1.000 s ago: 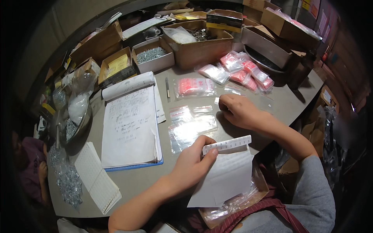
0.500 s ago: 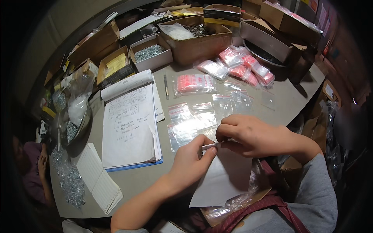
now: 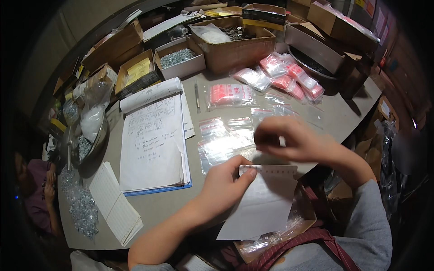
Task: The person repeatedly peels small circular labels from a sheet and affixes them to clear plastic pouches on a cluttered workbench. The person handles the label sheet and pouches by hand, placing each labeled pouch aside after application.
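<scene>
My left hand (image 3: 226,183) pinches a white sheet of paper (image 3: 260,205) at its top left corner, thumb in front. A pale strip with printed marks runs along the sheet's top edge. Above that strip hovers my right hand (image 3: 289,137), apart from the paper. Its fingers curl in toward the thumb; whatever they may hold is hidden. Just beyond the hands lie flat clear zip bags (image 3: 217,140) with red seal lines. Farther right, a few more clear bags (image 3: 273,106) hold small white rings, partly covered by my right hand.
An open notebook (image 3: 151,149) and a folded paper (image 3: 113,205) lie left. Behind are a pen (image 3: 197,97), packs of red-marked bags (image 3: 230,95) and a box of screws (image 3: 181,58). A shallow box (image 3: 271,248) is at my lap. Another person (image 3: 38,194) sits far left.
My right hand has let go of the paper's top edge and lifted up and away. The marked strip now shows along its length. My left hand keeps its grip.
</scene>
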Demonstrator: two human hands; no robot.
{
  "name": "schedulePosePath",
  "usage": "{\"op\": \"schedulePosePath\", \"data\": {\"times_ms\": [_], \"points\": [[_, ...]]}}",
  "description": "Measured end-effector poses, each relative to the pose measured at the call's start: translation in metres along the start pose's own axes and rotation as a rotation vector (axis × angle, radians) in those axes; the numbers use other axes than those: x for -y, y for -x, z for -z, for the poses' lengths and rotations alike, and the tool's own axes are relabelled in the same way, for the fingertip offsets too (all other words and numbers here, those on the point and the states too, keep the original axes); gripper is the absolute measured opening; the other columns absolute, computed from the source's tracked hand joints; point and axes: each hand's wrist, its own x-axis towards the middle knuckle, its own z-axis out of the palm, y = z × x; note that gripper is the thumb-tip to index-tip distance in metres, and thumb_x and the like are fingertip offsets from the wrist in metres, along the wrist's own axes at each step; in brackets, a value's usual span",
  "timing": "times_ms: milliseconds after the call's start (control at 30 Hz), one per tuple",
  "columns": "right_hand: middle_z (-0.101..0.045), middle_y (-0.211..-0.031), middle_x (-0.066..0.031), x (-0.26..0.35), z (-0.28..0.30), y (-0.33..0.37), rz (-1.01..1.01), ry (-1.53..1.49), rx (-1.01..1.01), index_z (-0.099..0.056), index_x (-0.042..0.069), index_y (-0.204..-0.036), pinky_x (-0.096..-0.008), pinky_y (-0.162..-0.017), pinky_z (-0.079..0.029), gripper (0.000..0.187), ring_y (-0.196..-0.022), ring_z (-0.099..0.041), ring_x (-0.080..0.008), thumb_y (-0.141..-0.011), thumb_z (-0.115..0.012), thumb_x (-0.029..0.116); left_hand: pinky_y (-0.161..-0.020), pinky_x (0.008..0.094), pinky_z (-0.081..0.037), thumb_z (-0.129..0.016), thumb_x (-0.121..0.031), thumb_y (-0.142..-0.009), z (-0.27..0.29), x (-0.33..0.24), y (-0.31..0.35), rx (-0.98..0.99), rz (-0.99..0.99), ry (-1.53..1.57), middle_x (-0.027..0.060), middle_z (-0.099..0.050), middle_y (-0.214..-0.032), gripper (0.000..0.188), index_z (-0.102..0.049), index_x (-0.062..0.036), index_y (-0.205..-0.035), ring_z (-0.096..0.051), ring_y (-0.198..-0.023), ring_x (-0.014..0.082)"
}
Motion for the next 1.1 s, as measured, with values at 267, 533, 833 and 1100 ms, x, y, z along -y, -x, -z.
{"op": "schedulePosePath", "data": {"times_ms": [267, 533, 833, 1100], "points": [[-0.070, -0.083, -0.0184, -0.069, -0.011, -0.051, -0.084, 0.245, 0.090, -0.068, -0.003, -0.097, -0.0434, -0.073, -0.053, 0.025, -0.077, -0.068, -0.0331, -0.086, -0.071, 0.020, -0.066, 0.0405, -0.047, -0.058, -0.019, -0.102, -0.009, -0.002, 0.000, 0.087, -0.243, -0.082, 0.0168, -0.063, -0.075, 0.023, -0.064, -0.0006, -0.113, -0.061, -0.068, 0.0293], [-0.069, -0.088, -0.0192, -0.041, -0.015, -0.057, -0.040, 0.116, -0.005, -0.065, 0.001, -0.094, -0.0447, -0.077, -0.054, 0.019, -0.084, -0.069, -0.0358, -0.080, -0.071, 0.011, -0.075, 0.0430, -0.050, -0.057, -0.022, -0.102, -0.009, 0.000, 0.002, 0.090, -0.162, -0.120, 0.0195, -0.067, -0.088, 0.025, -0.065, -0.0019, -0.115, -0.066, -0.081, 0.0330], [-0.067, -0.084, -0.0156, -0.025, -0.062, -0.074, 0.130, 0.146, -0.076, -0.060, -0.001, -0.094, -0.0394, -0.068, -0.052, 0.019, -0.077, -0.067, -0.0294, -0.081, -0.072, 0.006, -0.081, 0.0405, -0.051, -0.057, -0.025, -0.103, -0.010, -0.001, 0.000, 0.106, -0.120, -0.141, 0.0179, -0.070, -0.092, 0.027, -0.066, -0.0028, -0.116, -0.068, -0.086, 0.0292], [-0.070, -0.088, -0.0190, -0.055, -0.034, -0.054, -0.150, 0.235, -0.025, -0.063, -0.001, -0.098, -0.0432, -0.073, -0.053, 0.041, -0.084, -0.069, -0.0351, -0.085, -0.083, 0.032, -0.062, 0.0413, -0.047, -0.060, -0.023, -0.101, -0.017, 0.009, 0.000, 0.008, -0.194, -0.137, 0.0164, -0.065, -0.074, 0.024, -0.066, -0.0023, -0.111, -0.062, -0.065, 0.0300]]}}
